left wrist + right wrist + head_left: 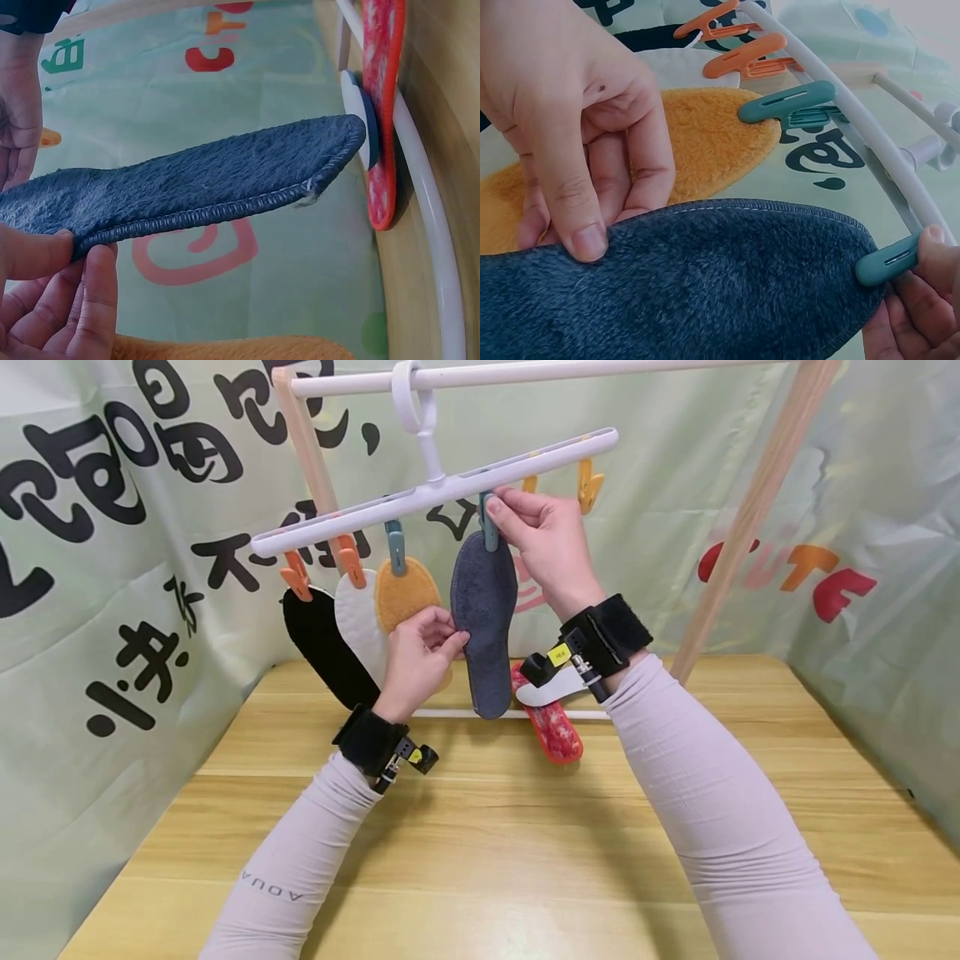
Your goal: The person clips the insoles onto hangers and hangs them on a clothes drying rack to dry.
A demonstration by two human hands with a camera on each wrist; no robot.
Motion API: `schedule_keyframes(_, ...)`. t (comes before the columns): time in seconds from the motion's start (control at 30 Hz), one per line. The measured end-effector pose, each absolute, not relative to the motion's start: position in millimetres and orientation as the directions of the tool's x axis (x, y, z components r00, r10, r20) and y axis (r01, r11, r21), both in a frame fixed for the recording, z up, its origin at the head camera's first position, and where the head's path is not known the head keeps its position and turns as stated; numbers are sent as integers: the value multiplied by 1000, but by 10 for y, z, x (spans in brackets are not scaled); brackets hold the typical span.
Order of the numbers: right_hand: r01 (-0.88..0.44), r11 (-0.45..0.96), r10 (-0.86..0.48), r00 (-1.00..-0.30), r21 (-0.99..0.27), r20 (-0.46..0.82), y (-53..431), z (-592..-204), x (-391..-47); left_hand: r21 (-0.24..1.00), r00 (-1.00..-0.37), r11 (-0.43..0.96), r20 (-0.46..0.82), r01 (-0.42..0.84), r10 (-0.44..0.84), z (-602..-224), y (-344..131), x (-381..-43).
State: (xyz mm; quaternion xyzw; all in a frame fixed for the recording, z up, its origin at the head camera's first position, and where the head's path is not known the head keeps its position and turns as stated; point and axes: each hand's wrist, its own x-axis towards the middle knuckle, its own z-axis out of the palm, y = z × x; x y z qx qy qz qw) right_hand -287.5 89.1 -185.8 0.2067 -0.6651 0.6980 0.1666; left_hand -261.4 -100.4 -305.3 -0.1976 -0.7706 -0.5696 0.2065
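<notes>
A fuzzy dark grey-blue insole [487, 627] hangs upright from a white hanger [352, 518]. My left hand [420, 656] pinches the insole's side edge between thumb and fingers. At its top, my right hand [551, 539] pinches a teal clothespin [889, 261], whose jaws are at the insole's rounded end. Left of it hangs an orange-yellow insole [712, 139] from another teal clothespin [396, 547]. Farther left are a white insole [358, 618] and a black insole [322, 643], each under an orange clothespin. The hanger tilts, its left end lower.
A wooden rack with a white top rail [525, 372] carries the hanger. Two yellow clothespins, one of them the outer yellow clothespin [590, 487], are on the hanger's right end. On the wooden table [480, 843] lie a red patterned insole [557, 735] and a white insole [543, 693].
</notes>
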Motion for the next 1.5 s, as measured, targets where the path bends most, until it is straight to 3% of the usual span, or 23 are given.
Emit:
schedule_keyframes(0.8, -558, 119, -136, -829, -821, 543, 1012, -2087, -2846, 773, -858, 401, 508, 492, 72, -3110, -1180, -2577)
schedule_keyframes(1.5, -500, 140, -142, -864, -855, 482, 1294, -2473, -2860, 728, -848, 450, 508, 517, 152, -3186, -1098, -2514)
